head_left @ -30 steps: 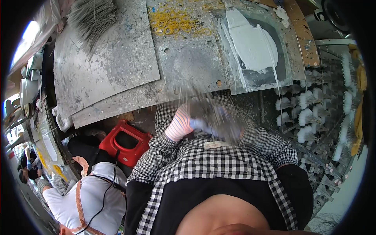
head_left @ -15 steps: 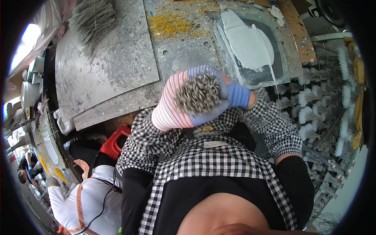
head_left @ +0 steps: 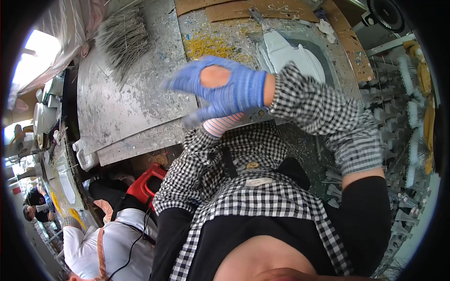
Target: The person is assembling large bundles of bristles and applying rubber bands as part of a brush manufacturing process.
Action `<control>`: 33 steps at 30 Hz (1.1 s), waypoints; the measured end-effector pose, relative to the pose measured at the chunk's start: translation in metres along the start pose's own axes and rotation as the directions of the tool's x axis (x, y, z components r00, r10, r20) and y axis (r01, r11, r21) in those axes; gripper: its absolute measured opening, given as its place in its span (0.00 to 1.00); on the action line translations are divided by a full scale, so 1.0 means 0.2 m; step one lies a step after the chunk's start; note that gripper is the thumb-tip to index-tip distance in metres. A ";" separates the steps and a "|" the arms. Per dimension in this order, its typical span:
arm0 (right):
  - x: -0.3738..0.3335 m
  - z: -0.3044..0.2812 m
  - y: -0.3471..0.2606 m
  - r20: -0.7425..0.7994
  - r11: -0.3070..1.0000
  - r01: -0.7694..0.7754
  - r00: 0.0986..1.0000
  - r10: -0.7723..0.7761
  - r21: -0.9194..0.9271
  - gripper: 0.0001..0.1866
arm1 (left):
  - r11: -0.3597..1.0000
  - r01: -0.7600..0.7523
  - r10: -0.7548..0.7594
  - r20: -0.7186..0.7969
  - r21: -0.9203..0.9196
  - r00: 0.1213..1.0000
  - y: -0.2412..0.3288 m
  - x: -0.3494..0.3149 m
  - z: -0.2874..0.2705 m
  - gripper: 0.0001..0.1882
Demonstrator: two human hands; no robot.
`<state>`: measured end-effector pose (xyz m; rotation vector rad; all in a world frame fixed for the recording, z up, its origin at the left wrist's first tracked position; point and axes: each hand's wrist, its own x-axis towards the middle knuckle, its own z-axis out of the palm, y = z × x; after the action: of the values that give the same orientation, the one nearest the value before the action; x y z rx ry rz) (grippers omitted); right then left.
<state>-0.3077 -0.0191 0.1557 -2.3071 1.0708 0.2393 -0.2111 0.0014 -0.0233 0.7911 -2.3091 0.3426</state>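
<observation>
My right hand (head_left: 220, 86), in a blue knit glove with a round hole at the back, reaches leftward above the worktable. Its fingers and thumb are spread apart, the tips blurred, and no object shows in it. Under it lies my left hand (head_left: 224, 124) in a striped glove. Only its cuff and wrist part show, so its fingers and anything in them are hidden. Past the right hand's fingertips, a loose bunch of grey bristles (head_left: 123, 44) rests on a metal sheet (head_left: 136, 103). Yellow rubber bands (head_left: 208, 47) lie scattered just beyond my hands.
White paste (head_left: 297, 58) is spread on a board at the far right of the table. Racks of bristle tufts (head_left: 375, 124) stand to the right. A red plastic container (head_left: 146, 185) is at lower left, near a co-worker in a white top (head_left: 124, 243). A black fan (head_left: 386, 14) stands far right.
My right hand has swung left and up across my left hand, its fingers now spread. The grey bristle bundle that my left hand held upright is now hidden from view.
</observation>
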 end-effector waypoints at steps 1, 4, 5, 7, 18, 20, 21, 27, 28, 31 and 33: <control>0.05 0.02 0.06 -0.219 0.945 0.299 0.921 -0.321 -0.128 0.39 | 1.000 -0.011 0.011 -0.003 0.009 1.000 0.00 0.00 0.03 0.23; 0.01 -0.01 -0.01 -0.449 0.731 0.613 0.585 -0.675 -0.300 0.38 | 0.997 0.007 -0.007 0.003 0.074 1.000 0.00 -0.06 0.06 0.24; -0.04 -0.06 -0.07 -0.543 0.686 0.662 0.472 -0.695 -0.302 0.38 | 0.996 -0.001 0.001 0.004 0.089 1.000 -0.02 -0.06 0.06 0.24; -0.05 -0.07 -0.05 -0.631 0.639 0.703 0.350 -0.693 -0.312 0.37 | 0.992 -0.013 0.012 0.006 0.122 1.000 -0.03 -0.07 0.07 0.25; 0.14 0.14 0.11 -0.664 0.850 0.487 0.571 -0.483 -0.200 0.28 | 0.910 0.412 -0.409 0.251 0.041 0.877 0.08 0.05 0.16 0.32; 0.03 0.06 -0.08 -0.598 0.806 0.587 0.621 -0.506 -0.072 0.27 | 0.633 0.568 -0.590 0.146 -0.526 0.794 -0.01 0.11 0.10 0.26; -0.04 -0.01 -0.15 -0.526 0.748 0.663 0.642 -0.557 0.018 0.25 | 0.408 0.517 -0.679 0.129 -0.752 0.723 -0.01 0.06 -0.09 0.23; -0.11 0.03 -0.26 -0.579 0.577 0.812 0.511 -0.635 0.083 0.23 | -0.593 -0.473 -0.805 0.473 -0.652 0.358 0.01 0.09 -0.50 0.08; -0.12 0.04 -0.29 -0.588 0.578 0.810 0.516 -0.622 0.099 0.24 | -0.626 -0.524 -0.776 0.532 -0.577 0.341 0.02 0.05 -0.54 0.12; -0.16 0.02 -0.33 -0.590 0.578 0.808 0.523 -0.615 0.114 0.25 | -0.713 -0.578 -0.698 0.473 -0.397 0.537 -0.02 -0.14 -0.57 0.10; -0.20 0.03 -0.35 -0.587 0.598 0.790 0.552 -0.593 0.139 0.27 | -0.504 -0.489 -0.855 0.493 -0.712 0.163 0.04 -0.04 -0.64 0.06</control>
<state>-0.2827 0.0459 0.1961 -2.2444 0.2226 -0.8637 -0.1465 0.0663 0.0674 0.3520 0.0386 -1.3937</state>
